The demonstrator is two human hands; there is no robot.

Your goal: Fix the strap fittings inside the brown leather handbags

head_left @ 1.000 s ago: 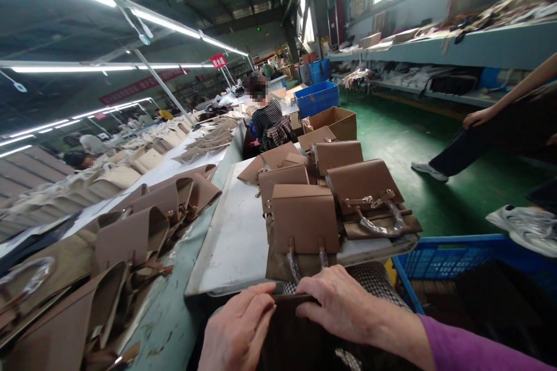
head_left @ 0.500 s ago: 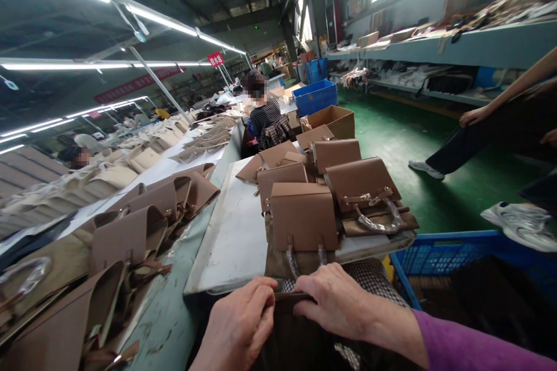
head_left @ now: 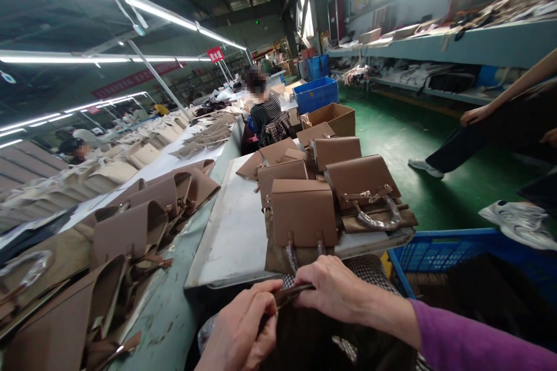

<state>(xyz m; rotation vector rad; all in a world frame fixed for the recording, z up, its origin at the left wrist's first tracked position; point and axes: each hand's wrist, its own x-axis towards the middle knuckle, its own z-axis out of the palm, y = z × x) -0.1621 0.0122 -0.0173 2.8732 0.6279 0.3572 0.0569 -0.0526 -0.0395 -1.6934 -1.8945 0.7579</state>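
Low in the head view, over my lap, my left hand [head_left: 248, 322] pinches one end of the top edge of a dark brown bag [head_left: 300, 324]. My right hand [head_left: 328, 287] grips the same edge a short way to the right. Between the two hands the rim shows as a narrow dark band; most of the bag below lies in shadow. Just beyond my hands, a brown flap bag [head_left: 303, 211] with plastic-wrapped handles lies on a white-topped table [head_left: 230, 243]. Another brown bag [head_left: 363, 185] with a wrapped handle is beside it.
Brown bags [head_left: 130, 229] line the long bench at left, with cream bags [head_left: 126, 165] behind. A blue crate [head_left: 452, 249] holding dark items stands at right. One co-worker [head_left: 265, 110] sits ahead; another person's leg [head_left: 448, 148] shows at right. A cardboard box [head_left: 335, 119] stands beyond the table.
Both hands still hold the bag's rim. The edge between them has tilted up to the right, and my right hand has risen slightly. Clear plastic now shows beside my left hand.
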